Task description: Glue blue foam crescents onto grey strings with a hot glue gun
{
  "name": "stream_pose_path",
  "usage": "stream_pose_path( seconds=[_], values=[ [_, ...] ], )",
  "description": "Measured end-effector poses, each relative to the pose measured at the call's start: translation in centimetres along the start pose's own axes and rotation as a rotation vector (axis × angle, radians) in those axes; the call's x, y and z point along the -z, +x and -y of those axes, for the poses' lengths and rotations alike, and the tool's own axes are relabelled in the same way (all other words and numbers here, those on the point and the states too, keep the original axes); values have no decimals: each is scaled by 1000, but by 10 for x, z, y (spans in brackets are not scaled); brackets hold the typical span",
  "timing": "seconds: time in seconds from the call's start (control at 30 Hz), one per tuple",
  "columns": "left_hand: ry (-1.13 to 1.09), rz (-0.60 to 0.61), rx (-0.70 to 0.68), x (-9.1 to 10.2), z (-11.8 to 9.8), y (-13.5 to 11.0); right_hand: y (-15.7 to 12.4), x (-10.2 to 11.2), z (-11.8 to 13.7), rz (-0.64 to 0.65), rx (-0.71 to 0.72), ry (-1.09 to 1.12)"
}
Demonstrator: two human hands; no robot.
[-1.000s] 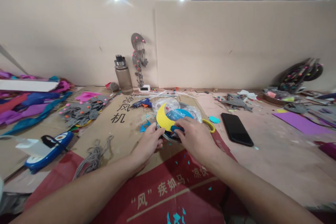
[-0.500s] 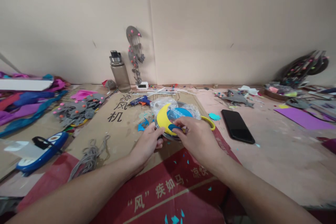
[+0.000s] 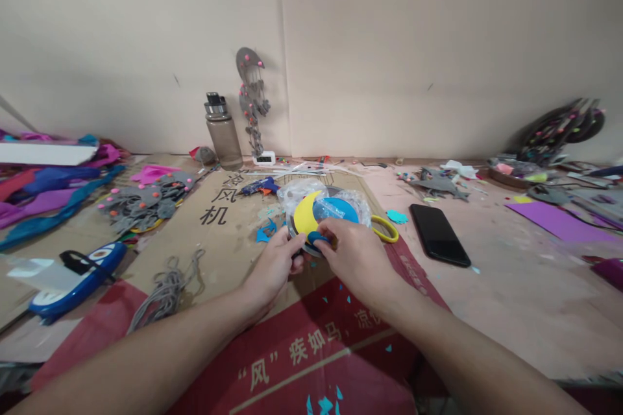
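Note:
Over the cardboard, my left hand (image 3: 278,260) is closed with its thumb on the lower left edge of a yellow crescent-shaped piece (image 3: 304,214), perhaps felt or foam. My right hand (image 3: 357,251) pinches a small dark blue piece (image 3: 315,236) between thumb and fingertips, against the crescent's lower end. Whether the two pieces are joined I cannot tell. Right behind them are a round bright blue piece (image 3: 348,209) and crumpled clear plastic (image 3: 293,190). A yellow scissors handle (image 3: 385,229) sticks out beyond my right hand.
A glue gun (image 3: 259,187) and blue scraps (image 3: 265,231) lie behind my left hand. Grey cord (image 3: 163,292) is at the left, a black phone (image 3: 439,235) at the right. A bottle (image 3: 224,136) stands by the back board (image 3: 389,65). Purple sheet (image 3: 559,224) lies far right.
My right hand has shifted slightly left and down with the dark blue piece, over the crescent's lower end. My left hand stays nearly in place. The view has tilted a little.

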State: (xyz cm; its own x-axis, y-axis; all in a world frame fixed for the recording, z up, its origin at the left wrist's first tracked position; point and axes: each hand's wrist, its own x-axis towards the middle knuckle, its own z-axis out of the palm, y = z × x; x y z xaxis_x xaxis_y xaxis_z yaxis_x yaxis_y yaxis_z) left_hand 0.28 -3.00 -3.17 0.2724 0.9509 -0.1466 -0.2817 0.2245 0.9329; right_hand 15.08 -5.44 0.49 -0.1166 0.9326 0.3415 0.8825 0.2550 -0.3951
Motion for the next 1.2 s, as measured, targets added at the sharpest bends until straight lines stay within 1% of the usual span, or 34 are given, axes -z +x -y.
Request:
stream_pose_path(
  seconds=[0.13, 0.3, 0.4, 0.5, 0.6, 0.7, 0.83, 0.9, 0.97, 1.03, 1.07, 1.13, 1.2],
  values=[
    [4, -24, -5, 0, 3, 1, 0, 2, 4, 37, 36, -117],
    [2, -35, -17, 1, 5, 3, 1, -2, 6, 118, 92, -188],
    [2, -36, -28, 1, 5, 4, 1, -6, 6, 149, 123, -173],
    [-12, -31, -28, 0, 4, 4, 0, -6, 6, 151, 97, -135],
    [-27, -27, -18, -2, 4, 2, 0, -3, 9, 121, 68, -136],
    [-42, -9, -15, -3, 4, 1, 0, 1, 11, 87, 49, -189],
    [-48, 13, -4, -4, 5, 2, 1, 0, 12, 132, 56, -226],
    [-49, 6, -2, -5, 4, 2, 1, -3, 12, 170, 75, -209],
    [-51, -9, 5, -5, 2, 1, 1, -5, 11, 180, 102, -168],
    [-53, -17, 14, -6, 0, 1, 0, -6, 10, 126, 140, -86],
    [-51, -15, 19, -5, 0, 1, -1, -5, 8, 71, 162, -31],
    [-44, -8, 27, -3, 0, 2, -1, 0, 3, -96, 187, 70],
    [-38, -2, 40, -1, 1, 3, 1, 7, -7, -293, 151, 107]
  ],
)
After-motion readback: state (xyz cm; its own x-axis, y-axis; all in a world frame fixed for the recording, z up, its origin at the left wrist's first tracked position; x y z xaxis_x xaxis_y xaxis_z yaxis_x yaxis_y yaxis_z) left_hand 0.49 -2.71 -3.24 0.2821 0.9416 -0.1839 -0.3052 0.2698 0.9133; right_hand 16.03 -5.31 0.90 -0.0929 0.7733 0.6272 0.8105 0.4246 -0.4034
